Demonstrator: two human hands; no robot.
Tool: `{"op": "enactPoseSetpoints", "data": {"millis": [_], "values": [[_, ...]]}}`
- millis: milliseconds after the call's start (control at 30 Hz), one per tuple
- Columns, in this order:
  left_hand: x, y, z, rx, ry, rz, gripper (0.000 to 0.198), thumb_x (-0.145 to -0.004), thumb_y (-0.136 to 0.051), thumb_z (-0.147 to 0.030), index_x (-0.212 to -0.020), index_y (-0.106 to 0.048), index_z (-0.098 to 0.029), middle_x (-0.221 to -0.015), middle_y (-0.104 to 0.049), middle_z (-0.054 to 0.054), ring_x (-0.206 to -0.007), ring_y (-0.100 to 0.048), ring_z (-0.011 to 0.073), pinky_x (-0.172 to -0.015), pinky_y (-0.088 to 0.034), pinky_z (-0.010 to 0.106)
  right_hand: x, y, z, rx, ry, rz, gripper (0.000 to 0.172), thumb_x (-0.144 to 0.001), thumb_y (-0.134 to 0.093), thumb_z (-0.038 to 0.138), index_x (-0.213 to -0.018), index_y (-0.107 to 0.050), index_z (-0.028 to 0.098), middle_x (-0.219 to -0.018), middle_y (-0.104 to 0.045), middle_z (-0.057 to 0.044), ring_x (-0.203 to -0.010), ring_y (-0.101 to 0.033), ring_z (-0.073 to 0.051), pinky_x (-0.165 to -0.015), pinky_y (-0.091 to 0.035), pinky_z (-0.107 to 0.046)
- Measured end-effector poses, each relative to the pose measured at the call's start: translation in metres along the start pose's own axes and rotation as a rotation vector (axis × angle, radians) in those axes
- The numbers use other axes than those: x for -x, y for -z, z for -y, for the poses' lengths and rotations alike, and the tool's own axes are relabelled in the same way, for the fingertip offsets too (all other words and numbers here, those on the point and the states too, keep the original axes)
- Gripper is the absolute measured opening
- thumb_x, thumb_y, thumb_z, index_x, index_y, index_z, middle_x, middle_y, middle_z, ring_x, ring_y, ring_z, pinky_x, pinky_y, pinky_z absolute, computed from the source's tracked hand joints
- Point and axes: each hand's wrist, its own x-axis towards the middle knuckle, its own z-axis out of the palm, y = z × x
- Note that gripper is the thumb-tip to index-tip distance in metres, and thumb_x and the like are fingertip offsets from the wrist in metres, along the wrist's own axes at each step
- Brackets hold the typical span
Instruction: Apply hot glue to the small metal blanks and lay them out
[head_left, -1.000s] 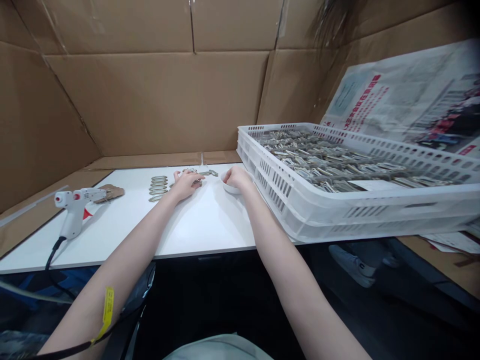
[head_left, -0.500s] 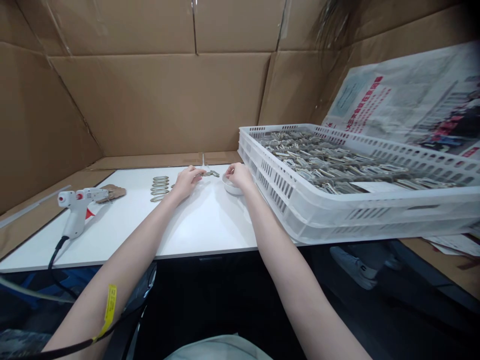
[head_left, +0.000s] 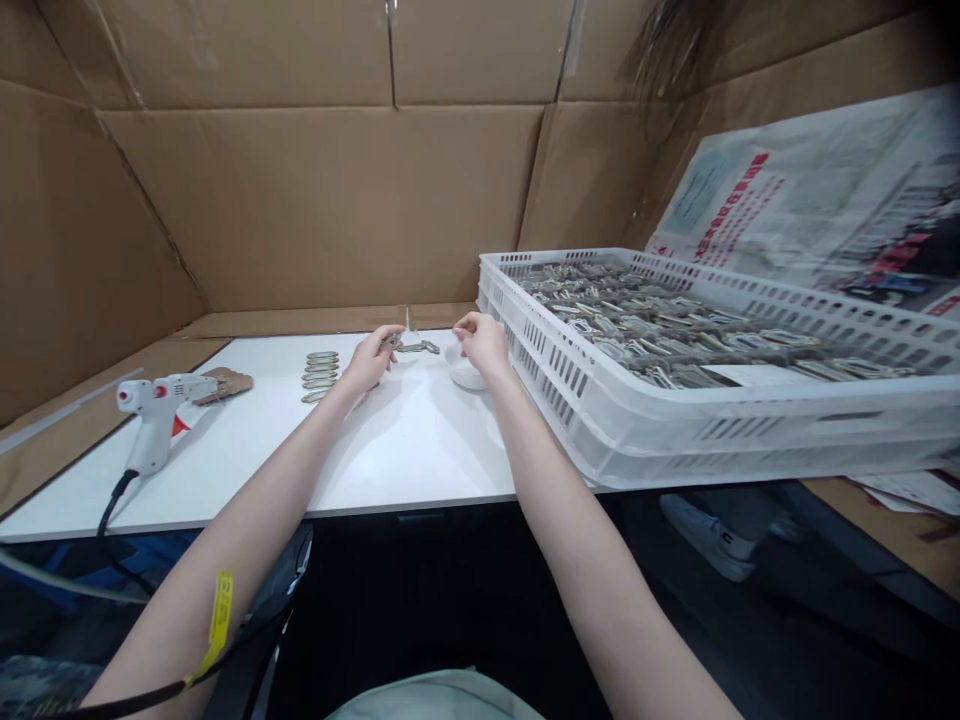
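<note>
My left hand point(head_left: 370, 360) is closed around a small oval metal piece point(head_left: 391, 342) that partly shows at its fingertips. Just beyond it, a few similar metal pieces point(head_left: 420, 347) lie loosely on the white table. Left of that hand, several oval metal pieces point(head_left: 321, 377) are lined up in a column. My right hand point(head_left: 484, 343) is pinched closed above a small white bowl point(head_left: 466, 378); whatever is between its fingertips is too small to make out. The bowl's contents are hidden.
A white plastic crate point(head_left: 645, 415) filled with many metal pieces stands at the right. On the left, a white glue gun point(head_left: 156, 420) rests with its nozzle by a brown cardboard scrap point(head_left: 225, 385). Cardboard walls point(head_left: 322, 210) enclose the back and sides.
My left hand has drawn slightly back from the loose pieces, and a metal piece now shows in its fingers. The right hand has risen a little out of the bowl.
</note>
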Motion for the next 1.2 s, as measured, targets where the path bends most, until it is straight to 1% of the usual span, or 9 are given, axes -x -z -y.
{"op": "enactPoseSetpoints", "data": {"millis": [167, 300, 400, 467, 667, 800, 967, 1100, 1200], "values": [[0.001, 0.000, -0.004, 0.078, 0.021, 0.006, 0.029, -0.087, -0.050, -0.017, -0.115, -0.058, -0.015, -0.081, -0.065, 0.004, -0.063, -0.061, 0.0113, -0.058, -0.048, 0.022, 0.000, 0.001, 0.000, 0.011, -0.027, 0.010, 0.010, -0.088, -0.056, 0.021, -0.083, -0.064, 0.021, -0.090, -0.070, -0.002, -0.076, -0.063, -0.014, -0.069, -0.042, -0.023], [0.006, 0.001, -0.011, 0.087, 0.061, 0.039, 0.026, -0.084, -0.056, -0.024, -0.108, -0.061, -0.015, -0.086, -0.068, 0.005, -0.059, -0.063, 0.0116, -0.052, -0.047, 0.022, 0.002, 0.003, 0.003, 0.073, -0.041, 0.012, 0.011, -0.089, -0.056, 0.024, -0.082, -0.063, 0.021, -0.093, -0.071, -0.004, -0.085, -0.063, -0.016, -0.072, -0.041, -0.025], [0.008, 0.003, -0.014, 0.066, 0.086, 0.054, 0.022, -0.081, -0.061, -0.027, -0.100, -0.065, -0.016, -0.086, -0.071, 0.006, -0.049, -0.056, 0.0090, -0.045, -0.040, 0.021, 0.002, 0.004, 0.004, 0.103, -0.035, -0.011, 0.010, -0.089, -0.057, 0.024, -0.081, -0.064, 0.021, -0.094, -0.071, -0.005, -0.089, -0.062, -0.018, -0.074, -0.041, -0.026], [0.008, 0.004, -0.014, 0.056, 0.090, 0.047, 0.022, -0.080, -0.062, -0.028, -0.097, -0.067, -0.016, -0.083, -0.071, 0.006, -0.047, -0.051, 0.0083, -0.044, -0.036, 0.021, 0.002, 0.004, 0.003, 0.081, -0.027, -0.024, 0.010, -0.088, -0.057, 0.023, -0.081, -0.064, 0.021, -0.091, -0.071, -0.004, -0.087, -0.061, -0.018, -0.075, -0.041, -0.027], [0.007, 0.006, -0.013, 0.097, 0.090, 0.039, 0.029, -0.080, -0.062, -0.031, -0.104, -0.068, -0.015, -0.079, -0.072, 0.006, -0.048, -0.044, 0.0088, -0.046, -0.033, 0.022, -0.001, -0.001, 0.004, -0.087, 0.120, -0.006, 0.013, -0.082, -0.055, 0.015, -0.081, -0.067, 0.019, -0.078, -0.070, -0.001, -0.078, -0.062, -0.014, -0.076, -0.043, -0.024], [0.007, 0.004, -0.015, 0.164, 0.098, 0.077, 0.031, -0.082, -0.059, -0.027, -0.110, -0.066, -0.015, -0.086, -0.072, 0.007, -0.049, -0.043, 0.0080, -0.047, -0.034, 0.022, -0.003, -0.005, 0.004, -0.188, 0.173, 0.031, 0.015, -0.079, -0.055, 0.014, -0.080, -0.069, 0.018, -0.075, -0.070, -0.001, -0.073, -0.063, -0.014, -0.075, -0.045, -0.024], [0.008, 0.000, -0.021, 0.244, 0.123, 0.135, 0.028, -0.080, -0.063, -0.024, -0.106, -0.066, -0.014, -0.085, -0.071, 0.008, -0.054, -0.050, 0.0093, -0.051, -0.039, 0.023, -0.003, -0.014, 0.002, -0.305, 0.208, 0.097, 0.007, -0.077, -0.061, 0.018, -0.078, -0.068, 0.017, -0.074, -0.072, -0.002, -0.069, -0.065, -0.013, -0.075, -0.049, -0.025], [0.009, -0.003, -0.026, 0.309, 0.127, 0.177, 0.025, -0.080, -0.063, -0.021, -0.104, -0.067, -0.013, -0.084, -0.071, 0.008, -0.055, -0.053, 0.0094, -0.056, -0.044, 0.025, 0.000, -0.016, 0.004, -0.314, 0.228, 0.122, 0.003, -0.075, -0.065, 0.020, -0.075, -0.066, 0.017, -0.070, -0.070, -0.001, -0.070, -0.065, -0.013, -0.074, -0.049, -0.025], [0.011, -0.004, -0.030, 0.346, 0.124, 0.200, 0.028, -0.080, -0.062, -0.019, -0.107, -0.067, -0.013, -0.085, -0.072, 0.009, -0.057, -0.055, 0.0098, -0.059, -0.046, 0.025, 0.003, -0.014, 0.007, -0.276, 0.242, 0.113, 0.007, -0.073, -0.068, 0.023, -0.072, -0.064, 0.017, -0.072, -0.070, -0.002, -0.072, -0.064, -0.014, -0.072, -0.048, -0.024]]}}
